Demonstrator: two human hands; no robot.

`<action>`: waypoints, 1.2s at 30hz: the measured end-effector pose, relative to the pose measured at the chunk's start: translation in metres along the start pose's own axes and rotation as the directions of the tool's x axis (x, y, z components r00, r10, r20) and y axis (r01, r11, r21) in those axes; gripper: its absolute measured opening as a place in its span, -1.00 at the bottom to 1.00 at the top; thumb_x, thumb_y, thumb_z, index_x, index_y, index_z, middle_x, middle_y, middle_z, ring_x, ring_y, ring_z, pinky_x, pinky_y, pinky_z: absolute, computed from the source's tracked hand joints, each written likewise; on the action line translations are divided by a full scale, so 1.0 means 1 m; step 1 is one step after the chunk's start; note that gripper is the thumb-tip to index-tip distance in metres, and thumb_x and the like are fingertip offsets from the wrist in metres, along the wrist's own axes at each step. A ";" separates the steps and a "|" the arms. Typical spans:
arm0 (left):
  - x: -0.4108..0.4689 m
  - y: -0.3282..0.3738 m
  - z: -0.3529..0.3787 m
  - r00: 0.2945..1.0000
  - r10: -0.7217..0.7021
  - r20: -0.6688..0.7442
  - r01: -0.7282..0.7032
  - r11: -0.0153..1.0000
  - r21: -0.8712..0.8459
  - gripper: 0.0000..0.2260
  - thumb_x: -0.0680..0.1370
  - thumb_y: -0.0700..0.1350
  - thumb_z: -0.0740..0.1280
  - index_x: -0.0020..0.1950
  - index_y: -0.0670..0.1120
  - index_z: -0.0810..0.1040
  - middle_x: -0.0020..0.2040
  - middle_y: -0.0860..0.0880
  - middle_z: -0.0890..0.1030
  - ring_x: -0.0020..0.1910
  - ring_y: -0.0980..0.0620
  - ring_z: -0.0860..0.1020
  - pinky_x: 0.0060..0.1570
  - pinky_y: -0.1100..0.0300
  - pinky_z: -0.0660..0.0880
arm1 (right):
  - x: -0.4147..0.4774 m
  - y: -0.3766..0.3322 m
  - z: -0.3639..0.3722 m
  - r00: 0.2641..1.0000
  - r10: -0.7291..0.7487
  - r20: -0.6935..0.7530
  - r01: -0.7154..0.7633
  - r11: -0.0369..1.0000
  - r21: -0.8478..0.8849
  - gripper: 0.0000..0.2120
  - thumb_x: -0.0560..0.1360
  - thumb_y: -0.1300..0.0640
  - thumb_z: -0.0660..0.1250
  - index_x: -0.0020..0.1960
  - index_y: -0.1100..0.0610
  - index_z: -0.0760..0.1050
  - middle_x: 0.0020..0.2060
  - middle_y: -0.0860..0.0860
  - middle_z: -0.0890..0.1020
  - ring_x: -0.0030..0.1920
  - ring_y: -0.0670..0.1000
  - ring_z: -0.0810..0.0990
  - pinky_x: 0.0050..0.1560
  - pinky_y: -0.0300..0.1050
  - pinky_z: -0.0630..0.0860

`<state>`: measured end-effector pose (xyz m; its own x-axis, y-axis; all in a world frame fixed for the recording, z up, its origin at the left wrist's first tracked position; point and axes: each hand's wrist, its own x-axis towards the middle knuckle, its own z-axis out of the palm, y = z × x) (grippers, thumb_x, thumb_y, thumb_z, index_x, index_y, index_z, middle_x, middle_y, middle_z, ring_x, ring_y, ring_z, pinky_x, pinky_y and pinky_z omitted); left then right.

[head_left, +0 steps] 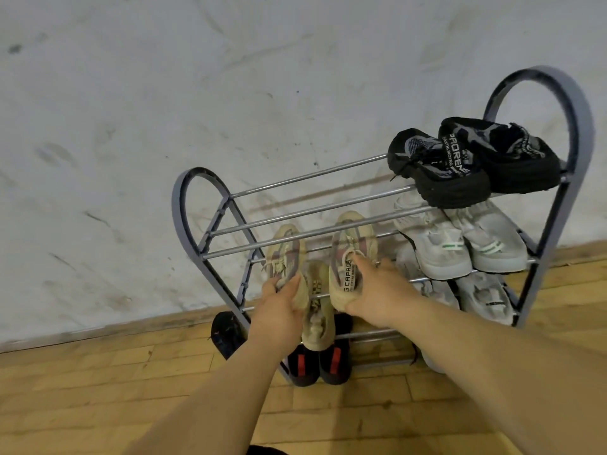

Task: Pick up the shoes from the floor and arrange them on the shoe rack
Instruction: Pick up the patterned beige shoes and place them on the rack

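Note:
A grey metal shoe rack [295, 221] with several bar tiers stands against the wall. My left hand [279, 310] grips the heel of a beige sneaker [284, 254], toe pointing to the wall under the top tier. My right hand [377, 290] grips the heel of its beige mate [351, 244], also on the second tier. Another beige shoe [318, 316] lies a tier lower between my hands. Black sneakers [466, 162] sit on the top tier at the right, with white sneakers [460, 244] below them.
More white shoes [479, 293] fill a lower tier on the right. Black shoes with red tabs [318, 362] sit at the bottom, and a dark shoe [225, 333] lies on the wooden floor [131, 389] by the rack's left leg. A scuffed white wall [164, 110] stands behind.

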<state>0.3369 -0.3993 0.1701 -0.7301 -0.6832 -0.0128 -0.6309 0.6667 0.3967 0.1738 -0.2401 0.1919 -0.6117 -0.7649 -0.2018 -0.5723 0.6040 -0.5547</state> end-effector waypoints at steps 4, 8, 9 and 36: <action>0.000 -0.002 -0.001 1.000 -0.024 -0.007 0.024 0.999 -0.028 -0.40 0.64 -0.13 0.31 0.64 0.15 0.20 0.57 0.02 0.06 0.38 -0.12 0.46 0.36 0.05 0.46 | 0.002 0.002 0.007 0.997 -0.064 -0.051 0.062 0.997 -0.034 -0.10 0.38 -0.25 0.38 0.60 -0.10 0.06 0.38 0.14 0.46 0.33 0.21 0.45 0.26 0.07 0.50; -0.001 -0.004 -0.007 0.998 -0.048 -0.039 0.046 0.998 -0.047 -0.42 0.64 -0.15 0.29 0.62 0.16 0.24 0.50 -0.02 0.13 0.33 -0.12 0.46 0.35 0.07 0.46 | 0.004 -0.001 0.011 0.992 -0.075 -0.098 0.070 0.996 -0.051 -0.13 0.44 -0.20 0.37 0.64 -0.05 0.07 0.45 0.10 0.41 0.39 0.18 0.42 0.31 0.05 0.47; -0.001 -0.007 -0.008 0.997 -0.053 -0.047 0.051 0.998 -0.037 -0.42 0.63 -0.15 0.30 0.62 0.16 0.24 0.50 -0.03 0.13 0.32 -0.13 0.47 0.35 0.05 0.47 | 0.005 -0.004 0.012 0.992 -0.082 -0.100 0.078 0.996 -0.045 -0.13 0.45 -0.22 0.37 0.64 -0.05 0.06 0.47 0.09 0.39 0.41 0.17 0.41 0.32 0.03 0.46; -0.001 -0.038 -0.019 0.995 -0.099 -0.030 0.099 0.995 -0.021 -0.35 0.61 -0.03 0.37 0.63 0.24 0.16 0.63 -0.06 0.02 0.58 -0.25 0.19 0.50 -0.14 0.31 | 0.028 -0.048 0.050 0.973 -0.226 -0.047 0.225 0.974 -0.037 -0.15 0.53 -0.28 0.32 0.65 -0.08 -0.02 0.57 0.08 0.27 0.50 0.18 0.32 0.43 0.16 0.36</action>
<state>0.3664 -0.4298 0.1729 -0.6554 -0.7549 -0.0242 -0.6943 0.5896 0.4127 0.2113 -0.3018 0.1721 -0.4915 -0.8702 -0.0325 -0.7148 0.4245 -0.5558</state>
